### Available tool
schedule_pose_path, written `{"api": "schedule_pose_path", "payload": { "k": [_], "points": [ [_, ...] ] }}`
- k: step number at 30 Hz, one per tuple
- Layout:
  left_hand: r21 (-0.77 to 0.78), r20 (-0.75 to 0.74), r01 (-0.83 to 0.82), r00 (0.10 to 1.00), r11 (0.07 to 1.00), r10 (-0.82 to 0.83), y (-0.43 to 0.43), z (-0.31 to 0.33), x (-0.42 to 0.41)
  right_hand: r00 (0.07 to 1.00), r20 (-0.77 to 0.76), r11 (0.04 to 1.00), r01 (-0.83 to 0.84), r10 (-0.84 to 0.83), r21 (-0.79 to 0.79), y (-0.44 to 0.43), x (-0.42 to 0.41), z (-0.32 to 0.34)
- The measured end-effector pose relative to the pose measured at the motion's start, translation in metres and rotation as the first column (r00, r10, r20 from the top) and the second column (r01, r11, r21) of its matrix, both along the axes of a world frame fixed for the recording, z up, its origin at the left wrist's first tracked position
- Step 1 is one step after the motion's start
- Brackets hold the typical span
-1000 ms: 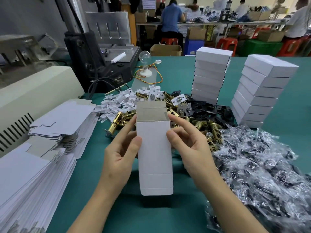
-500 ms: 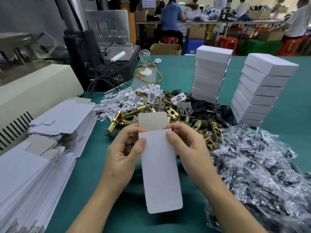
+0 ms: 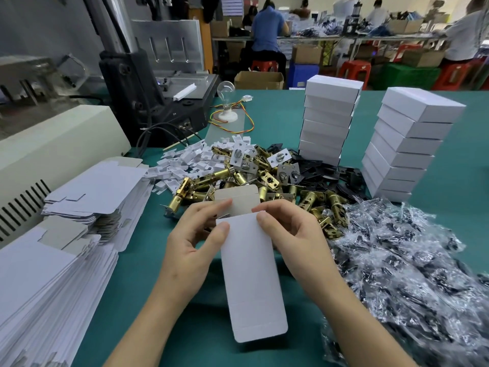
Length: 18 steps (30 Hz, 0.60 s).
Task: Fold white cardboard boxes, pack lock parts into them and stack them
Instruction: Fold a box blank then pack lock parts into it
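Box [image 3: 251,274] lower: left hand [image 3: 193,242], right hand [image 3: 293,234].

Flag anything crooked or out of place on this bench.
The right stack of white boxes looks staggered, its upper boxes overhanging rightward, though the wide lens may exaggerate that. Black plates crowd the left stack's base.

No legible text, labels, brands or numbers anywhere in view. The white cardboard box [image 3: 251,274] and the stacked white boxes [image 3: 328,120] show plain, unprinted faces. There's a small pale mark on the front of the black machine [image 3: 158,112], too small to read.
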<state>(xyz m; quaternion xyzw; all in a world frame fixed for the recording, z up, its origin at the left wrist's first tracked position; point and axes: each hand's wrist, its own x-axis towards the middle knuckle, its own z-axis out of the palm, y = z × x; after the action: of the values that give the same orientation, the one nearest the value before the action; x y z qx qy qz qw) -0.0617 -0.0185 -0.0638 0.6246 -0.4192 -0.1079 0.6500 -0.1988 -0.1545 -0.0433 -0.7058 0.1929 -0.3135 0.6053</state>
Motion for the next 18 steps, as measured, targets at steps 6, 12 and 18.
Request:
{"api": "schedule_pose_path", "payload": {
  "k": [6, 12, 18],
  "points": [
    [0.089, 0.098, -0.027, 0.995, 0.996, 0.018, -0.0004, -0.0005, -0.002, 1.0, 0.005, 1.0, -0.007, 0.007, 0.0, -0.0033, 0.0001, -0.0031],
    [0.003, -0.03, -0.015, 0.999, 1.0, 0.015, 0.0001, 0.0, -0.0022, 0.998, 0.056, 0.999, -0.011, 0.009, 0.052, -0.004, 0.0027, -0.0054],
    [0.016, -0.008, 0.052, 0.999, 0.999, -0.052, 0.002, 0.0027, -0.0017, 0.996, 0.061, 0.998, -0.061, 0.059, 0.03, -0.0029, 0.0021, -0.0041]
  ]
}}
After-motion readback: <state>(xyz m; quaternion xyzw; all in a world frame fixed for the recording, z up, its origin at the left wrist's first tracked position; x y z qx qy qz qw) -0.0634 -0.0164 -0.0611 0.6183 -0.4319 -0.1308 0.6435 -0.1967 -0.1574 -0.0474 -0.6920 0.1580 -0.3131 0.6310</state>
